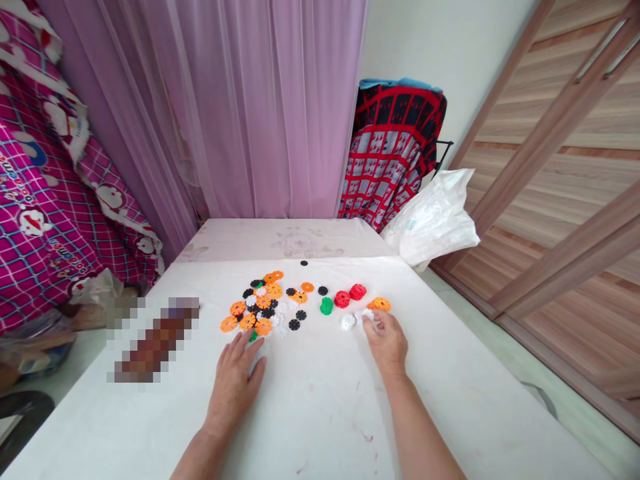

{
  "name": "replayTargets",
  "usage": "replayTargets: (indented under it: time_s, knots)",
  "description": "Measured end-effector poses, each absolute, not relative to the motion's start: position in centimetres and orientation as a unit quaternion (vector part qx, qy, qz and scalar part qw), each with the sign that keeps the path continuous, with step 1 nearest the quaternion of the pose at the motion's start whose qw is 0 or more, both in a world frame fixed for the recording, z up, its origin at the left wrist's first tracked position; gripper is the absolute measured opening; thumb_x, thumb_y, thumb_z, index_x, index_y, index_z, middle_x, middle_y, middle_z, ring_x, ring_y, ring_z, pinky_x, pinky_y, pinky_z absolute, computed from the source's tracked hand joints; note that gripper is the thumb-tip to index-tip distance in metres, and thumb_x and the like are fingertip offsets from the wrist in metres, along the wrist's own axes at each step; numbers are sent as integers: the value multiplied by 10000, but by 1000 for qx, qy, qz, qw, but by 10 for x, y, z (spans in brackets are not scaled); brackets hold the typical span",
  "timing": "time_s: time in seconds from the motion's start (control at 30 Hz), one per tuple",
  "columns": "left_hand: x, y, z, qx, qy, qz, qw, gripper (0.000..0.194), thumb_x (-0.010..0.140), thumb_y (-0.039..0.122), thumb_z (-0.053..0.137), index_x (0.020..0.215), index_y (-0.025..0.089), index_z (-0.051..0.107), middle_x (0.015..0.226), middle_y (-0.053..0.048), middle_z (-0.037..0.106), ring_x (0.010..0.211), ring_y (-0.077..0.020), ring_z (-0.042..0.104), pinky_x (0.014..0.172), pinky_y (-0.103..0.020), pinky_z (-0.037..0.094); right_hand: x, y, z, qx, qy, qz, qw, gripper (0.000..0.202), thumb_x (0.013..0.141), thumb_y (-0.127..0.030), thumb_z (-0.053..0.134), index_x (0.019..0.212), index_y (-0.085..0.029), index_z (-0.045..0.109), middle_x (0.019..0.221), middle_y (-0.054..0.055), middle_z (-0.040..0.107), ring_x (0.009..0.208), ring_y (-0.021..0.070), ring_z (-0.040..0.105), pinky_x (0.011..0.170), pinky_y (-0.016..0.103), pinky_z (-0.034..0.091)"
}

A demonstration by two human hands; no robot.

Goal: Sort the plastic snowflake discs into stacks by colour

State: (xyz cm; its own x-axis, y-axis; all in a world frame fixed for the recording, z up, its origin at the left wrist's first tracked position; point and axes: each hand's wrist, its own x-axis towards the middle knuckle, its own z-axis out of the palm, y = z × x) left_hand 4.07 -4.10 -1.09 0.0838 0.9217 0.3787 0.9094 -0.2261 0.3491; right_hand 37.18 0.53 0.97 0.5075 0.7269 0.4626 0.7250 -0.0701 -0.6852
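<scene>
My left hand [239,373] rests with fingers spread at the near edge of a mixed pile of orange, black, white and green notched discs [263,302]. One green disc [253,336] lies by its fingertips. On the right, my right hand [386,337] pinches a white disc [366,313] between thumb and fingers. Beside it are a small white group [348,322] and an orange group [379,304]. Red discs [342,299], more red discs [358,291] and green discs [326,306] lie farther left and beyond. Single black discs [294,325] sit between the hands.
The discs lie on a white-covered table [320,413]. A blurred-out patch [157,343] covers something at the left. A white plastic bag [435,217] stands at the far right corner, near a red patterned cloth [385,147]. Wooden cabinet doors [560,160] line the right side.
</scene>
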Motion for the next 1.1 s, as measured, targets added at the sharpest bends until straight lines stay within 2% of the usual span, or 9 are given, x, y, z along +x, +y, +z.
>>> replayTargets:
  time_s: [0.27, 0.5, 0.67, 0.83, 0.9, 1.0, 1.1]
  knots:
    - [37, -37, -14, 726, 615, 308, 8, 407, 892, 413, 411, 1170, 245, 656, 1367, -97, 563, 1278, -289, 500, 1068, -526, 392, 366, 8, 9, -761, -497, 36, 416, 364, 733, -526, 524, 871, -211, 645, 824, 38, 646, 691, 173, 551, 647, 290, 397]
    - [36, -37, -16, 729, 614, 303, 5, 411, 894, 413, 408, 1187, 252, 647, 1361, -94, 568, 1282, -286, 498, 1070, -524, 392, 366, 9, 8, -764, -502, 33, 404, 347, 749, -513, 528, 887, -218, 647, 845, 36, 649, 719, 176, 564, 662, 291, 404]
    - [37, -36, -14, 728, 613, 306, 13, 405, 893, 408, 414, 1170, 237, 656, 1364, -102, 563, 1275, -295, 501, 1066, -528, 394, 370, 7, 8, -752, -509, 27, 418, 369, 776, -513, 511, 919, -202, 649, 856, 44, 653, 720, 173, 567, 671, 288, 415]
    - [39, -36, -10, 725, 616, 307, 20, 383, 894, 374, 423, 1150, 229, 668, 1366, -105, 560, 1293, -311, 477, 1055, -545, 401, 342, -2, 15, -674, -579, -24, 458, 285, 866, -384, 447, 832, -202, 664, 803, 44, 655, 722, 160, 564, 718, 271, 428]
    - [39, -36, -9, 723, 621, 302, 21, 370, 891, 360, 432, 1144, 238, 673, 1368, -100, 559, 1304, -316, 464, 1052, -555, 400, 315, -4, 19, -613, -658, -14, 437, 251, 883, -318, 451, 824, -219, 675, 807, 33, 664, 775, 153, 581, 755, 252, 430]
    - [39, -35, -8, 720, 624, 303, 19, 345, 882, 343, 449, 1123, 257, 680, 1362, -83, 566, 1310, -311, 457, 1049, -561, 402, 270, -4, 26, -551, -756, 25, 352, 195, 873, -265, 502, 895, -260, 696, 855, 14, 677, 840, 147, 599, 778, 236, 431]
    - [39, -35, -8, 719, 623, 308, 12, 333, 859, 342, 483, 1107, 252, 687, 1354, -77, 574, 1302, -315, 465, 1051, -552, 404, 236, -1, 31, -567, -779, 30, 265, 150, 832, -332, 588, 918, -279, 700, 850, 15, 667, 835, 165, 602, 720, 245, 431]
